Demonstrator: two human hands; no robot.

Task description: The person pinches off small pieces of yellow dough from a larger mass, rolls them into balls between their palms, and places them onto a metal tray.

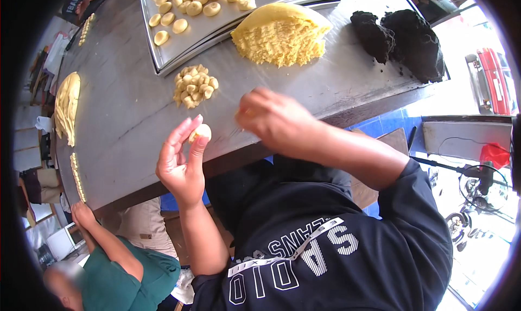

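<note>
Between the thumb and fingers of my left hand is a small round piece of pale dough, raised near the table's front edge. My right hand is over the table to its right, fingers curled in and blurred. A hint of yellow shows at its fingertips, too smeared to name. Just beyond my hands lies a heap of small pale dough pieces. Farther back sits a large mound of crumbly yellow filling, its near face scooped away. Beside it, a metal tray carries several round filled dough balls.
A lump of black dough rests at the table's right end. On the left are a pale dough slab and a row of small pieces. A person in green works at the left edge; another person is at far left.
</note>
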